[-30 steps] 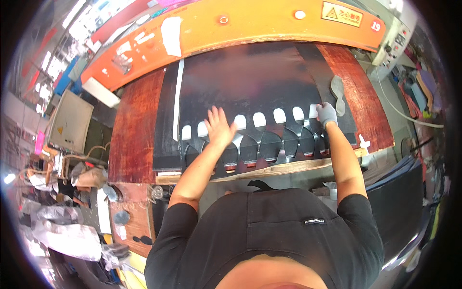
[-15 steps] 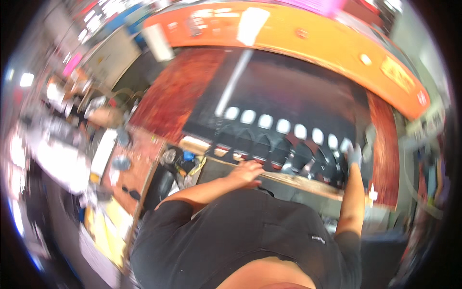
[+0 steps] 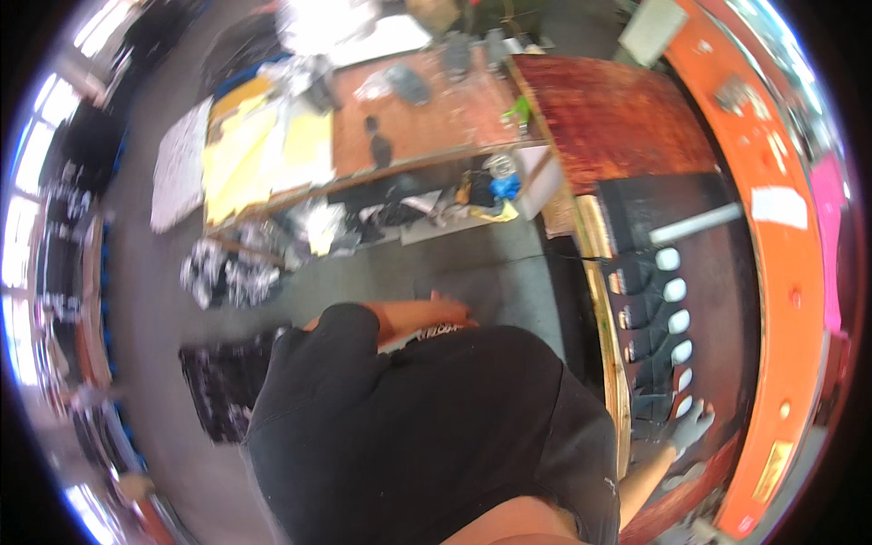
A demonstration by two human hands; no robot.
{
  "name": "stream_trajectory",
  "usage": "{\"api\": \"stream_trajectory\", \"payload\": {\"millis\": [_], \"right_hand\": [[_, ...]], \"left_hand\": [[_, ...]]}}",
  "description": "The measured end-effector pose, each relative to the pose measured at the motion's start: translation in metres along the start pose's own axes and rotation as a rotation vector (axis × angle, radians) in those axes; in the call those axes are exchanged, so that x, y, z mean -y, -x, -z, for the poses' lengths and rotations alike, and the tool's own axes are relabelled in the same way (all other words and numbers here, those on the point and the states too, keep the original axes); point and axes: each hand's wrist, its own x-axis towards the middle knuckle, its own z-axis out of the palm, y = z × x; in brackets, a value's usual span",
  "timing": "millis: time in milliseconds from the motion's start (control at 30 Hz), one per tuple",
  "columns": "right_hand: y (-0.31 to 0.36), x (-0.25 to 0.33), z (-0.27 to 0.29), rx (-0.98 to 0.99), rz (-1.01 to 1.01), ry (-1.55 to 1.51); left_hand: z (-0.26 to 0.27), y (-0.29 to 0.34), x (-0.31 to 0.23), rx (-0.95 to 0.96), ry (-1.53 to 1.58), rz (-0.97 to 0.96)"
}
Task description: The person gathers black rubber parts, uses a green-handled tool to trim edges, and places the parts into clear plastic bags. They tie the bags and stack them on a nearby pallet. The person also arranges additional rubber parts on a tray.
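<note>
My left hand [image 3: 451, 311] hangs in front of my body, over the floor. It is blurred, but its fingers look stretched and nothing shows in them. My right hand [image 3: 692, 429], in a grey glove with bare fingertips, is over the near right part of the bench. Its fingers look apart beside the last white oval [image 3: 685, 406] of a row. Several flat black pieces [image 3: 647, 338], each ending in a white oval, lie side by side along the bench edge. Whether the right hand touches one cannot be made out.
An orange machine beam [image 3: 792, 300] runs along the bench's far side. A white strip [image 3: 695, 223] lies on the black sheet beside the reddish board [image 3: 627, 123]. A side table [image 3: 427, 118] holds yellow sheets [image 3: 263, 150]. A black crate-like thing [image 3: 222, 386] is on the floor.
My view has turned left, so the bench now stands at the right. My left hand has left the bench edge. My right hand remains by the end of the row.
</note>
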Motion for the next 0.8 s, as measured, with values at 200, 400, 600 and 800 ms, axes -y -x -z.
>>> {"api": "stream_trajectory", "payload": {"millis": [200, 400, 600, 800], "right_hand": [[0.022, 0.174, -0.118, 0.372, 0.814, -0.073], [0.038, 0.26, -0.208, 0.845, 1.219, -0.176], [0.118, 0.311, -0.276, 1.089, 1.468, -0.08], [0.212, 0.323, -0.285, 1.633, 1.392, 0.011]], "left_hand": [[-0.023, 0.064, 0.044, -0.424, 0.325, 0.192], [-0.145, 0.115, 0.079, -0.645, 0.834, 0.631], [-0.351, 0.13, 0.026, -0.38, 1.198, 0.824], [-0.451, 0.118, 0.009, -0.131, 1.16, 0.796]]}}
